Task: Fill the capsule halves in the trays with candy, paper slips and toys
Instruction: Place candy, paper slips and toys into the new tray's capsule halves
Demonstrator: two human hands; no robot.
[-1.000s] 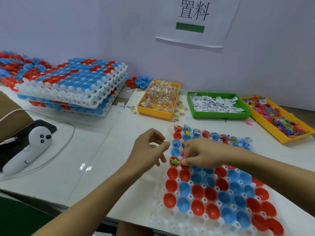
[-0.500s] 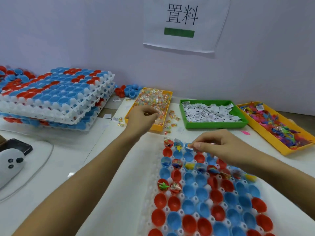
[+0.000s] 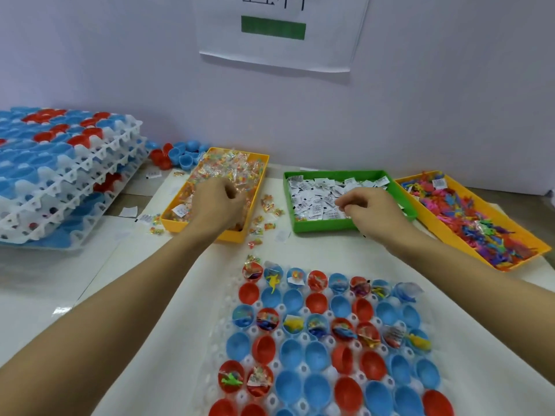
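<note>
Capsule halves (image 3: 318,349) waited below the bins while the left hand (image 3: 217,205) clutched candy (image 3: 228,172), the right hand (image 3: 371,210) pinched paper slips (image 3: 315,193); dropping them in seemed next.

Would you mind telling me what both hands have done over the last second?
The left hand went from the capsule tray into the candy bin; the right hand followed to the paper slips. What either grips is unclear. Bins and stacked trays stayed put.

place: small packing/assembly workstation | evidence: stacked white trays (image 3: 69,187) of red and blue capsule halves at 10 o'clock | sorted supply bins at 12–2 o'clock: candy (image 3: 258,163), paper slips (image 3: 318,226), toys (image 3: 516,244) | printed sign (image 3: 279,31) on plain wall, 12 o'clock
</note>
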